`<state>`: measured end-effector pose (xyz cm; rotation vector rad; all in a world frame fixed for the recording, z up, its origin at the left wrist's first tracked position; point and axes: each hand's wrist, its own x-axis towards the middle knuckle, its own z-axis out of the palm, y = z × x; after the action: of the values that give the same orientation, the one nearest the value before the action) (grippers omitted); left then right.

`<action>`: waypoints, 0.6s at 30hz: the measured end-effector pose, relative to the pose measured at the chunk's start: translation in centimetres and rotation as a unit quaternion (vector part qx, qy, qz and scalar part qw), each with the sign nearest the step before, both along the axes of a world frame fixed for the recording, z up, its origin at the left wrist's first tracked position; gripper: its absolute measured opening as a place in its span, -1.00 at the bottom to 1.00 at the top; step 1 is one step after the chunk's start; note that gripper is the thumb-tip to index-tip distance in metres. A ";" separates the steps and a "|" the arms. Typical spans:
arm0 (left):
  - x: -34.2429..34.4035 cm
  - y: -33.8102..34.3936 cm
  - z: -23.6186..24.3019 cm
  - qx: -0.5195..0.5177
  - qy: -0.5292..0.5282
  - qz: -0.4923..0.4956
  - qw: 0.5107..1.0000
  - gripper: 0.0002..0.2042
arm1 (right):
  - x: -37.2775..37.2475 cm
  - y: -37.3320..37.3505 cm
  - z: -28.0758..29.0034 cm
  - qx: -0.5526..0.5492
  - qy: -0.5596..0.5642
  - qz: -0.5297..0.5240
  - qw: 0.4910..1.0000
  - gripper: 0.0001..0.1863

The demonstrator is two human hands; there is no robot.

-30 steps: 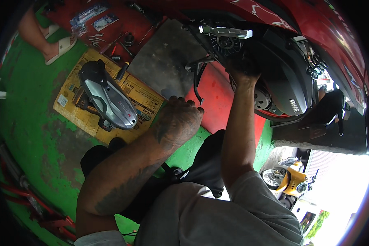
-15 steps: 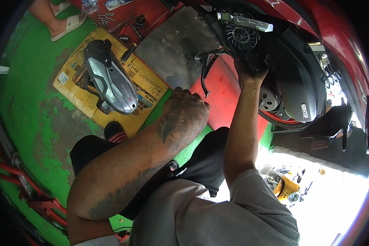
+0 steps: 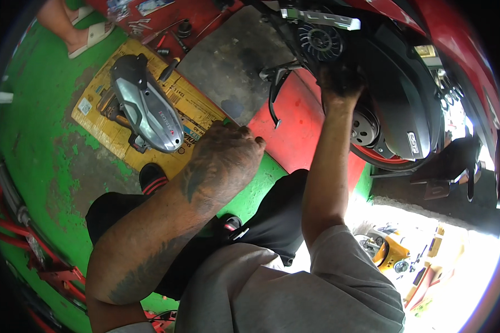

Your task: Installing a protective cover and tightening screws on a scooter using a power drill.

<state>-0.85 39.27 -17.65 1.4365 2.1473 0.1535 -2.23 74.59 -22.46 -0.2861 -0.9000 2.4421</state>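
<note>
My right hand [image 3: 341, 83], blackened over the fingers, reaches into the open side of a red scooter [image 3: 453, 33]. It is just below a finned round pulley [image 3: 319, 41] and above a round metal clutch drum [image 3: 365, 129]. Against the dark parts its fingers cannot be made out. In front of my body, my left hand [image 3: 225, 152] hangs in the air with its back up and its fingers curled in. Whatever it may hold is hidden beneath it. A silver and black cover [image 3: 147, 105] lies to its left on flattened yellow cardboard [image 3: 94, 122].
A centre stand [image 3: 273, 97] juts from under the scooter. Several tools, including a black-handled one [image 3: 170, 69] and a socket [image 3: 184, 26], lie at the far side. Another person's sandalled foot [image 3: 91, 38] is at the far left. Red metal tubing [image 3: 61, 276] stands at lower left.
My left hand has moved left and a little nearer to me, away from the scooter, still curled. My right hand stays at the scooter's drive parts. The view has shifted slightly.
</note>
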 end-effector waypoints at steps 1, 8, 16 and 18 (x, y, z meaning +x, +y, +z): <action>0.1 0.1 0.1 -0.006 -0.013 0.004 1.000 -0.47 | -0.1 -0.4 -0.5 0.011 -0.026 -0.039 0.999 -0.55; 0.3 -0.3 0.1 0.023 -0.002 0.019 1.000 -0.45 | 0.3 0.4 -1.0 0.035 -0.045 -0.059 0.997 -0.49; 0.3 -0.5 -1.3 0.066 0.052 -0.006 0.996 -0.43 | 0.5 -2.1 -0.4 -0.032 -0.067 -0.101 0.992 -0.61; 0.3 -0.6 -1.4 0.067 0.054 -0.008 0.996 -0.43 | 0.9 -1.7 -0.5 -0.020 0.044 -0.042 0.998 -0.60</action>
<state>-0.53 38.71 -19.00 1.5694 2.2476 0.2221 -1.28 72.90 -22.93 -0.2250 -0.7855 2.3782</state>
